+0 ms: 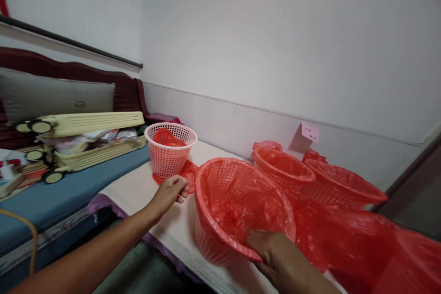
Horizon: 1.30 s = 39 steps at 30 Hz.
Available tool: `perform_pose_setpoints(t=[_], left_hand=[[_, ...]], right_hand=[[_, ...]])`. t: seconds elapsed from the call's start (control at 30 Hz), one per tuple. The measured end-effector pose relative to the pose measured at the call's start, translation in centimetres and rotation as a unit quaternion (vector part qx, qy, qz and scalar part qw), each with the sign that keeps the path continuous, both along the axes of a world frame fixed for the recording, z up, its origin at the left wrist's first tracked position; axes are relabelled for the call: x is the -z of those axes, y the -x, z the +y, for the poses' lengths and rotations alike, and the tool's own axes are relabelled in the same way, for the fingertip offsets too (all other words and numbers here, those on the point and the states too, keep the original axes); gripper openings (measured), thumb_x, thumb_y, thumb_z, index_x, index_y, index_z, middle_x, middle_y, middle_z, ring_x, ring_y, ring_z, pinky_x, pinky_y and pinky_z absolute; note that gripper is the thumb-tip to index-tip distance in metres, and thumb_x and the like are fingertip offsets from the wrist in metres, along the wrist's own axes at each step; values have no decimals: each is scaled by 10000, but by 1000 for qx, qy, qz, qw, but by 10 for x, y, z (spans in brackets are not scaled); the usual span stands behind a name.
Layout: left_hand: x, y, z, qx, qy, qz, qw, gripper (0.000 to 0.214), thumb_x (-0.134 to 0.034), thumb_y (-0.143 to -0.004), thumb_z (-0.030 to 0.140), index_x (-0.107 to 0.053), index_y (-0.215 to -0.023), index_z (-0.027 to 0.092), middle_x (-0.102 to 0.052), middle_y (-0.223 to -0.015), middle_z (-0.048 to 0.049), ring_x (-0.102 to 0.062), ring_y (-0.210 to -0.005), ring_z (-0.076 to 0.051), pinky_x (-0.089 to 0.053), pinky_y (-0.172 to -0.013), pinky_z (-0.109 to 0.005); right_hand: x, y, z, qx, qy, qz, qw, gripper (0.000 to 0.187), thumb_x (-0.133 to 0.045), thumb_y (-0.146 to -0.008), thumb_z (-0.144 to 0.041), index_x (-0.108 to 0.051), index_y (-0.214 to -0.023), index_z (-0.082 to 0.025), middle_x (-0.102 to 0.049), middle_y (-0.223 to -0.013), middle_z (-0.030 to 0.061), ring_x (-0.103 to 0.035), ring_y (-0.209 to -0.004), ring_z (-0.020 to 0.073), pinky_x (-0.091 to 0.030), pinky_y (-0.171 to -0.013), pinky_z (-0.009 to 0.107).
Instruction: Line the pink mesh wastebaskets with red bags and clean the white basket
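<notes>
At the centre of the clock, over a white textured cloth (134, 188), stands a round, pale-pink, perforated plastic basket (213, 243) lined with thin, shiny red plastic film (241, 193). Such film could slip off the rim and sag inward if tugged unevenly, and it might tear where fingertips press hard — the basket, likely light, could tip if one edge is pushed down. At three to four o'clock, loose red sheeting (347, 239) lies close enough to snag. The right hand (279, 252), at five o'clock, is closed over the near rim, gripping basket and film together. The left hand (170, 193), at nine to ten o'clock, hangs apart from the basket, fingers half curled — whether it pinches anything I cannot tell.
</notes>
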<state>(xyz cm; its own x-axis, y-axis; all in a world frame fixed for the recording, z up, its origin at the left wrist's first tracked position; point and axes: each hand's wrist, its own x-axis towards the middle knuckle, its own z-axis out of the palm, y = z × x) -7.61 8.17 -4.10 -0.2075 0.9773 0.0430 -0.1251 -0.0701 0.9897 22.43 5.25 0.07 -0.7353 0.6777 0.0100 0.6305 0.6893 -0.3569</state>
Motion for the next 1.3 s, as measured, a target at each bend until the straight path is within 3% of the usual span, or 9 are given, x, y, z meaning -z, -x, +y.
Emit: perform_pose_setpoints(t=[0.2,0.43,0.73,0.83,0.9,1.0,1.07,1.17,1.3], left_hand=[[0,-13,28,47,76,-162,983,289,-629,-797,444,-582,-769,160,-642,-685,-15,-616,-574,-106,-504,-566,-220],[10,-32,52,62,64,-225,970,23,-634,-738,158,-619,-732,141,-680,-684,-39,-638,-613,-113,-527,-626,-207],[16,-22,41,-33,6,-69,997,38,-603,-695,144,-604,-658,151,-618,-658,-27,-576,-597,-136,-507,-660,-290],[1,-17,17,-98,-88,15,991,102,-661,-697,171,-654,-793,205,-630,-841,-7,-584,-857,-160,-444,-896,-286],[-14,-20,-2,-65,-167,100,979,163,-701,-698,195,-699,-859,223,-651,-988,-33,-552,-1050,-197,-352,-1026,-289],[-32,-34,-20,69,-355,384,850,317,-655,-790,266,-676,-1102,213,-660,-1160,-99,-540,-1151,-252,-305,-1076,-358],[-34,-46,-22,138,-402,486,764,389,-627,-829,332,-630,-1193,196,-654,-1206,-130,-558,-1151,-270,-326,-1055,-372],[-26,-58,-11,183,-377,568,708,332,-577,-848,474,-687,-1003,201,-723,-930,-122,-654,-854,-259,-445,-785,-345],[-14,-61,2,183,-361,649,645,459,-496,-835,624,-611,-698,201,-640,-596,-31,-565,-524,-184,-274,-502,-287]], right_hand=[[-4,4,4,10,17,-6,1000,220,-439,-908,-251,-532,-716,-197,-615,-755,-22,-552,-663,105,-327,-599,218],[-3,2,8,15,13,-14,1000,266,-429,-927,-292,-512,-697,-189,-607,-738,-20,-544,-651,106,-327,-593,226],[1,2,14,16,-10,-13,1000,172,-462,-862,-176,-516,-700,-192,-605,-730,-26,-538,-639,95,-306,-584,217],[-1,2,17,11,-19,-15,1000,151,-478,-842,-167,-529,-701,-189,-614,-727,-23,-538,-642,96,-299,-586,216],[-2,4,20,2,-30,-13,999,149,-490,-850,-187,-536,-708,-187,-622,-730,-22,-537,-645,95,-294,-591,216],[-3,8,24,-1,-45,-15,999,164,-509,-858,-204,-540,-699,-181,-615,-695,-29,-520,-616,84,-272,-581,219],[-2,9,26,3,-47,-15,999,194,-521,-868,-229,-534,-681,-177,-592,-646,-39,-497,-578,75,-246,-557,224],[-2,8,27,9,-50,-16,999,225,-533,-880,-279,-540,-680,-177,-588,-636,-41,-489,-562,72,-223,-538,234],[0,7,28,7,-74,-49,996,137,-575,-835,-288,-583,-740,-190,-646,-711,-20,-520,-610,96,-229,-546,241]])
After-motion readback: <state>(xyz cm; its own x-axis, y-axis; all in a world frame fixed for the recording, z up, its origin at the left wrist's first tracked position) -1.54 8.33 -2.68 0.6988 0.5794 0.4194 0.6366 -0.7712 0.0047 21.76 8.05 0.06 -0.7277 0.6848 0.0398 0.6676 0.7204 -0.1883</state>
